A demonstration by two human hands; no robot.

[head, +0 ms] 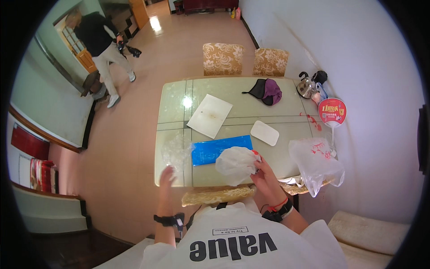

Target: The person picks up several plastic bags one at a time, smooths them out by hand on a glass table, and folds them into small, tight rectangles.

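My right hand (263, 173) grips a crumpled white plastic bag (237, 164) with a bit of red on it, above the table's near edge. Part of a flat blue plastic packet (218, 148) is hidden behind that bag. My left hand (167, 176), blurred, is held near the left front corner with thumb and fingers apart. Just beyond it lies crumpled clear plastic film (176, 149); whether the fingertips touch it is hard to tell. A white rounded rectangular piece (264, 133) and a white flat sheet (210, 116) rest on the glass-topped table (171, 97).
A purple and black cap (268, 91), a metal kettle (306, 86) and a red hand fan (332, 112) sit farther back. Another plastic bag (312, 161) hangs over the right front edge. Patterned chairs (223, 60) stand around. A person (99, 40) walks at the left, carrying black gear.
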